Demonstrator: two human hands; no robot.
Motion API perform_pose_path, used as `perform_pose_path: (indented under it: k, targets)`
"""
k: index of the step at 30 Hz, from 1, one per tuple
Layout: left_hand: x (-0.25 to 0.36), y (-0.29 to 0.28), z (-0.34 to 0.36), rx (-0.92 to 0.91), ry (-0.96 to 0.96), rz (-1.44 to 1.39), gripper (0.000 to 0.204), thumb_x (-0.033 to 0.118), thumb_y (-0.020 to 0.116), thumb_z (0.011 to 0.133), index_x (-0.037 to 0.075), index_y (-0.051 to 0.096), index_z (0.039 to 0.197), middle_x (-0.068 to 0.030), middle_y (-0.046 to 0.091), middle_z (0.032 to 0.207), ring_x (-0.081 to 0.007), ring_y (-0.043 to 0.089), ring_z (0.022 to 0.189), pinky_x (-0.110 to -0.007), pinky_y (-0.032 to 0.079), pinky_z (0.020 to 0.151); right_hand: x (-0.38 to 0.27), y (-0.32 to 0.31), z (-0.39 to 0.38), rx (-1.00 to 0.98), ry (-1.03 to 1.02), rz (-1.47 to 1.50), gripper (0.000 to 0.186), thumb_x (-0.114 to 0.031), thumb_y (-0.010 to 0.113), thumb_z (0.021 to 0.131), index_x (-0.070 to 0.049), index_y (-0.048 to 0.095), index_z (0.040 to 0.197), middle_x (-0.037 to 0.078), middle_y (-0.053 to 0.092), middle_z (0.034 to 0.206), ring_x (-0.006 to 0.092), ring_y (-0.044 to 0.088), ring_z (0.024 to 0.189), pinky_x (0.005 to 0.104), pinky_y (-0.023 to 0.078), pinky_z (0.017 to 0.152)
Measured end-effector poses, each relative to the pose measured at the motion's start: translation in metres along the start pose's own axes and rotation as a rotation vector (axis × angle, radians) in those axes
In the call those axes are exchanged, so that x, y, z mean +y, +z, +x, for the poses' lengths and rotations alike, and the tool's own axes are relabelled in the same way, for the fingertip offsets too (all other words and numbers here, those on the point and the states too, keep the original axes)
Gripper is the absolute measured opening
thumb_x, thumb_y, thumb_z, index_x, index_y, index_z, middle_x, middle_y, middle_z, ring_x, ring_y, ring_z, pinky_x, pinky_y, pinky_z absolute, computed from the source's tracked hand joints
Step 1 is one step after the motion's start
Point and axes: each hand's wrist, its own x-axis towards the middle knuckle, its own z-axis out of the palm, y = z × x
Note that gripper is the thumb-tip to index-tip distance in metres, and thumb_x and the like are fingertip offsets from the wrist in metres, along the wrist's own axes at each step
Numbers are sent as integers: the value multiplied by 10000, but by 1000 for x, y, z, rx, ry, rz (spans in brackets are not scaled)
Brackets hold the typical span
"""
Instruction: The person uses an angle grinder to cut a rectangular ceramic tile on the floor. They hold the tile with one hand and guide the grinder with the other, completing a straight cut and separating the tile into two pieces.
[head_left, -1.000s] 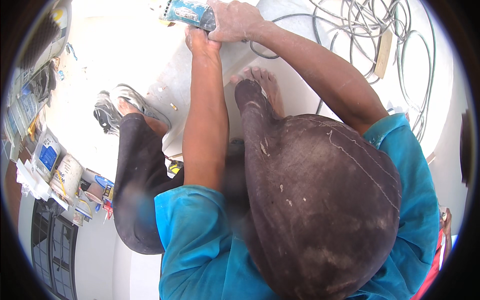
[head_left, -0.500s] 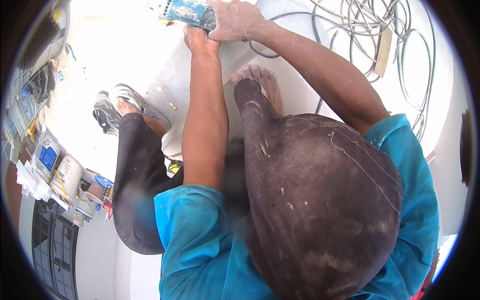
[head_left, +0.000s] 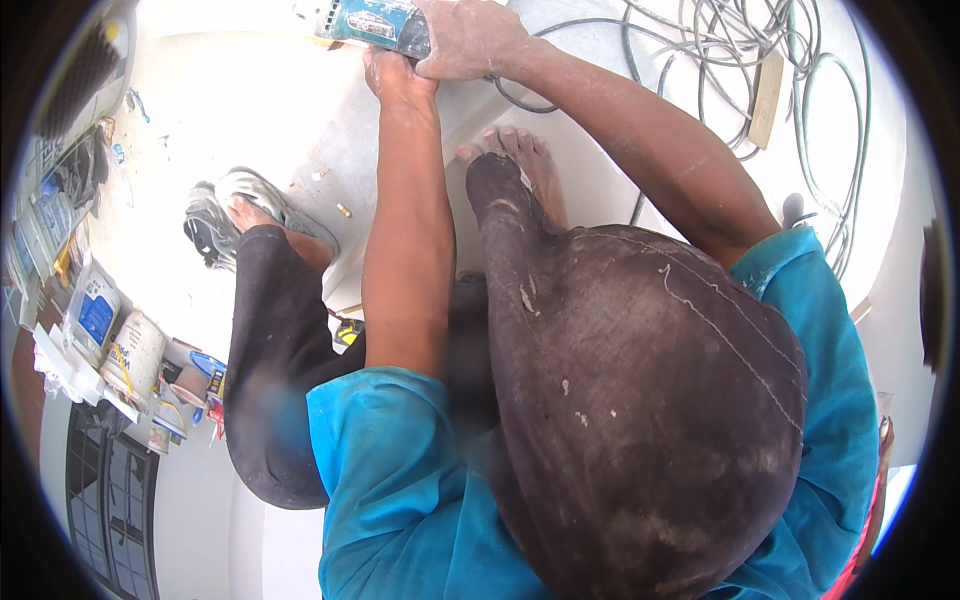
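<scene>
A dusty teal power tool [head_left: 372, 20] is held at the top of the view over a pale surface [head_left: 180, 110]. My right hand [head_left: 470, 40] is closed round its dark end, and my left hand [head_left: 398, 72] grips it from below, the fingers partly hidden behind it. A black cord [head_left: 520, 98] runs from near my right hand. Below my hands are my bare right foot [head_left: 530, 170] and my left foot in a grey sneaker [head_left: 265, 200]. A yellow and black object [head_left: 347, 333] lies between my legs.
Coiled cables [head_left: 720, 50] and a wooden strip [head_left: 766, 100] lie at the upper right. Buckets [head_left: 130, 360], bags [head_left: 92, 305] and clutter line the left side beside a dark window [head_left: 110, 500]. A co-worker's arm [head_left: 880, 460] shows at the far right edge.
My hands and the teal tool have shifted slightly up and left, with the grip unchanged. The co-worker's arm at the right edge left view and has reappeared.
</scene>
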Motion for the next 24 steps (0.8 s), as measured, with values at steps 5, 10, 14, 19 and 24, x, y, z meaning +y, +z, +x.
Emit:
perform_pose_path:
  k: [5,10,14,19,24]
  targets:
    - [-1,-2,5,3,-3,-5,335,185,376,1125,37,432,1420,-199,620,1313,-371,685,1143,-588,645,908,2,-3,-2,-47,7,-10,430,-302,665,795,14,749,1076,259,761,986,367,763,962,474,608,828]
    - [-2,-2,4,13,25,29,334,182,434,1119,34,422,1418,-199,620,1303,-368,692,1128,-573,659,884,1,-3,-4,-39,8,-14,438,-306,674,784,13,748,1075,256,762,984,360,764,954,469,608,820]
    - [-2,-1,3,26,30,38,342,184,454,1117,32,412,1421,-202,615,1307,-365,692,1127,-572,663,878,1,-4,-5,-36,3,-1,442,-310,679,772,5,749,1075,251,764,978,358,766,947,468,609,819]
    - [-4,-1,3,51,55,73,346,177,462,1116,25,411,1422,-203,619,1300,-358,698,1116,-568,664,878,3,-2,-5,-8,2,11,455,-318,683,759,-5,746,1084,254,764,986,368,764,959,474,610,828]
    - [-3,-3,5,-15,28,-6,339,161,468,1112,3,428,1409,-201,638,1269,-348,703,1107,-549,669,877,4,3,-5,43,-1,25,466,-328,687,755,-18,739,1099,259,762,996,376,762,969,479,611,834]
